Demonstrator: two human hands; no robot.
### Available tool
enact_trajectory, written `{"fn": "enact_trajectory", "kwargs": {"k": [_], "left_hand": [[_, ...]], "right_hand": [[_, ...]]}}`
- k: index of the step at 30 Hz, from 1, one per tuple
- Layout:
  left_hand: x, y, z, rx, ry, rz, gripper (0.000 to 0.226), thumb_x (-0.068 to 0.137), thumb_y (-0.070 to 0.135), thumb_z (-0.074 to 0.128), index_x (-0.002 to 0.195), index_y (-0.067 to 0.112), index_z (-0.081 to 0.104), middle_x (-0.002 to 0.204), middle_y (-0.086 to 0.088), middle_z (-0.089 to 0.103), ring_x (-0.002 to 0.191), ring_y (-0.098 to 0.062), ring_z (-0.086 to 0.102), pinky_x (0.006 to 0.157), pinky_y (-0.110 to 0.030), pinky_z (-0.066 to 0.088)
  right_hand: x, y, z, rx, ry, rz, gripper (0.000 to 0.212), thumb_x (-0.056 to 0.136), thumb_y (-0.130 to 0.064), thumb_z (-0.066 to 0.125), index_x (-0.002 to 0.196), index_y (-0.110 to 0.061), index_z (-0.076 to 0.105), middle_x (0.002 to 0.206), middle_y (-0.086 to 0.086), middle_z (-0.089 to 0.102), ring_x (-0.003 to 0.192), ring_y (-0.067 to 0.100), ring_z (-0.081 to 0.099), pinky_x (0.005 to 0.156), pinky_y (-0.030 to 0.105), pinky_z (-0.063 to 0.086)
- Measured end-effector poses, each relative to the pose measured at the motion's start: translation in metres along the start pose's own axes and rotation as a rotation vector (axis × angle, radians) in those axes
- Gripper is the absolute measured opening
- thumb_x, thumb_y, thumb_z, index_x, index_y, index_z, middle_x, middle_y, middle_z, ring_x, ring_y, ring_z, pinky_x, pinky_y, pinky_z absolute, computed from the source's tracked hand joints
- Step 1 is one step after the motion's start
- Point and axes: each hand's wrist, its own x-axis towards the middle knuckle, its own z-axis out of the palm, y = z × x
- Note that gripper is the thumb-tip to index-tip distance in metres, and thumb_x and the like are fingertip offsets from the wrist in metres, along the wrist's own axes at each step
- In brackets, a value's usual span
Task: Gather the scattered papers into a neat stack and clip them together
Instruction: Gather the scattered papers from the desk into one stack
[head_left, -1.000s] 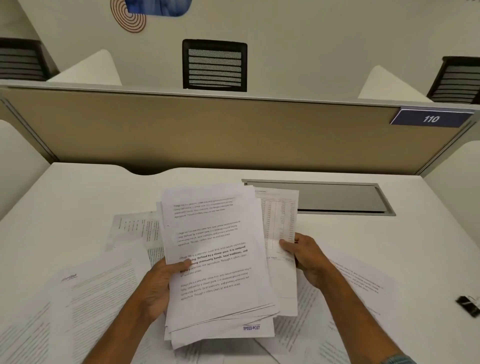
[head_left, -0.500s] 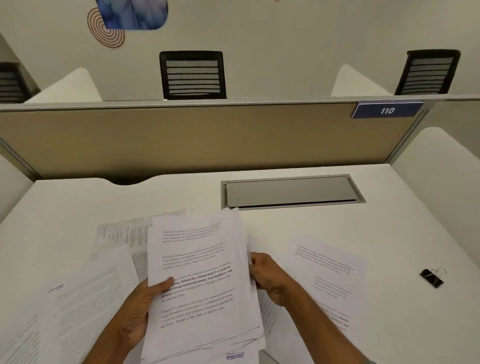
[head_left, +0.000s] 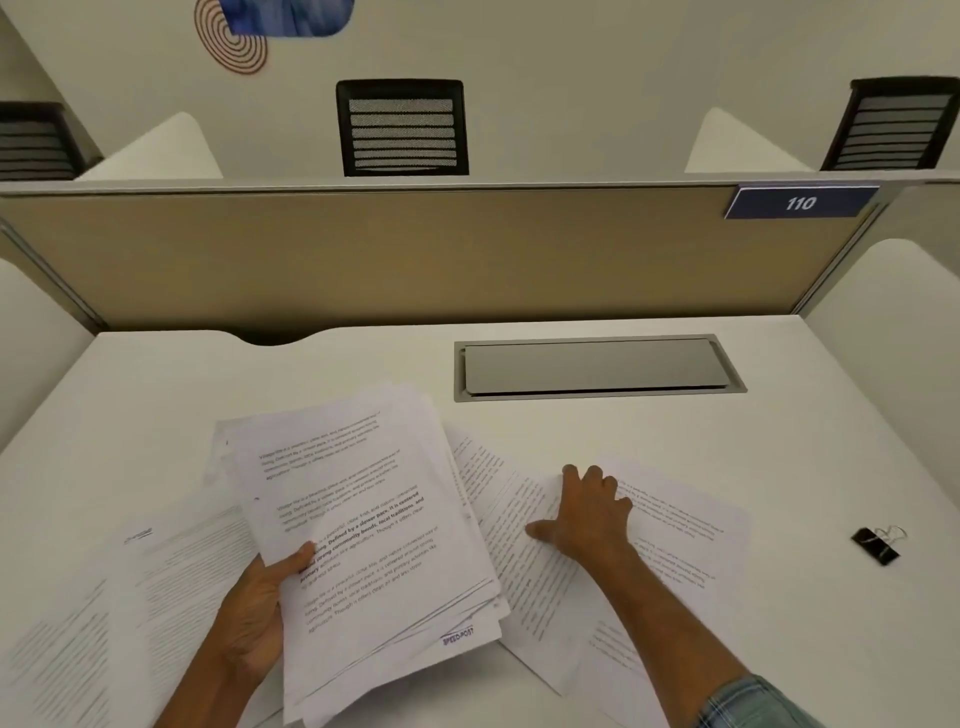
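above the worktop (head_left: 260, 374), near edge: left hand (head_left: 254, 613) grips the stack (head_left: 363, 519) by its left side, thumb on top. long axis runs away, text head leaning left. right hand (head_left: 587, 519) flat, fingers straight, on a loose sheet (head_left: 524, 577) beside it. clip (head_left: 875, 545) lies well right.

We see the gathered stack (head_left: 363, 530) of printed white sheets, ragged at its edges and fanned at the near corner, tilted up, in front and to the left of the grey cable hatch (head_left: 597, 369); our left hand (head_left: 254, 618) grips its left edge. Straight in front of the hatch, loose sheets (head_left: 685, 519) lie flat and overlapping under our flat right hand (head_left: 587, 519). Further loose pages (head_left: 171, 571) lie well to the hatch's left. The black binder clip (head_left: 875, 545) lies in front and right of the hatch, apart from every sheet.
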Motion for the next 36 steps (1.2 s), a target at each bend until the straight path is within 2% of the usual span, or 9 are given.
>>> {"fn": "enact_trajectory", "kwargs": {"k": [6,8,10,13,17,24,29,34,36], "left_hand": [[-0.011,-0.002,0.012,-0.03,-0.033,-0.018,0.043,0.098,-0.001,0.054,0.138,0.012,0.062,0.113,-0.014,0.079,0.087,-0.029,0.08,0.071,-0.05,0.066],[-0.013,-0.003,0.016,-0.018,-0.039,-0.012,0.044,0.097,-0.001,0.056,0.139,0.011,0.062,0.118,-0.015,0.078,0.09,-0.029,0.08,0.07,-0.048,0.066],[-0.015,-0.003,0.018,-0.021,-0.051,-0.023,0.043,0.096,0.0,0.058,0.137,0.011,0.064,0.121,-0.016,0.077,0.092,-0.03,0.079,0.072,-0.048,0.066],[-0.018,-0.005,0.02,-0.043,-0.077,-0.046,0.049,0.088,0.001,0.063,0.136,0.01,0.065,0.129,-0.018,0.072,0.098,-0.031,0.078,0.077,-0.049,0.065],[-0.021,-0.012,0.025,-0.071,-0.086,-0.068,0.052,0.085,0.002,0.065,0.136,0.009,0.065,0.133,-0.018,0.07,0.1,-0.031,0.077,0.079,-0.048,0.065],[-0.026,-0.032,0.048,-0.088,-0.144,-0.149,0.05,0.085,0.001,0.065,0.134,0.008,0.067,0.132,-0.02,0.07,0.1,-0.033,0.077,0.079,-0.051,0.065],[-0.027,-0.047,0.063,-0.025,-0.125,-0.089,0.054,0.084,0.0,0.066,0.137,0.007,0.063,0.134,-0.018,0.069,0.111,-0.032,0.074,0.086,-0.048,0.064],[-0.036,-0.064,0.076,0.063,-0.121,-0.039,0.032,0.096,0.0,0.059,0.124,0.012,0.07,0.119,-0.013,0.078,0.099,-0.028,0.078,0.086,-0.047,0.062],[-0.038,-0.068,0.081,0.087,-0.135,-0.049,0.036,0.095,0.004,0.061,0.129,0.012,0.068,0.125,-0.015,0.075,0.111,-0.032,0.074,0.095,-0.053,0.058]], "right_hand": [[0.004,-0.002,0.0,0.053,-0.052,0.007,0.095,0.077,-0.063,0.075,0.149,-0.019,0.032,0.146,0.009,0.05,0.137,0.032,0.044,0.113,0.052,0.034],[0.004,0.001,0.003,0.162,-0.018,0.005,0.076,0.079,-0.054,0.077,0.137,-0.018,0.045,0.134,0.008,0.059,0.126,0.03,0.054,0.108,0.05,0.043],[0.002,0.007,0.002,0.285,0.058,0.0,0.043,0.084,-0.039,0.076,0.117,-0.016,0.061,0.117,0.008,0.069,0.106,0.027,0.064,0.094,0.043,0.054],[0.0,0.019,-0.012,0.455,0.089,-0.031,0.011,0.092,-0.024,0.068,0.096,-0.015,0.071,0.094,0.008,0.075,0.084,0.025,0.069,0.08,0.037,0.058],[-0.014,0.047,-0.033,0.815,0.036,-0.084,0.01,0.097,-0.017,0.062,0.092,-0.015,0.071,0.082,0.007,0.079,0.076,0.026,0.076,0.073,0.04,0.06],[-0.044,0.067,-0.021,1.373,-0.108,0.049,0.013,0.096,-0.01,0.067,0.108,-0.01,0.072,0.097,0.014,0.081,0.081,0.031,0.077,0.071,0.043,0.065],[-0.062,0.066,0.0,1.506,-0.182,0.11,0.015,0.095,-0.006,0.067,0.109,-0.007,0.071,0.097,0.017,0.081,0.073,0.029,0.076,0.065,0.04,0.064],[-0.079,0.072,0.012,1.569,-0.193,0.138,0.026,0.093,-0.009,0.071,0.118,-0.006,0.07,0.107,0.02,0.078,0.082,0.033,0.075,0.068,0.039,0.062],[-0.088,0.074,0.01,1.553,-0.203,0.106,0.021,0.092,-0.011,0.072,0.113,-0.008,0.074,0.103,0.018,0.08,0.082,0.032,0.076,0.067,0.038,0.063]]}}
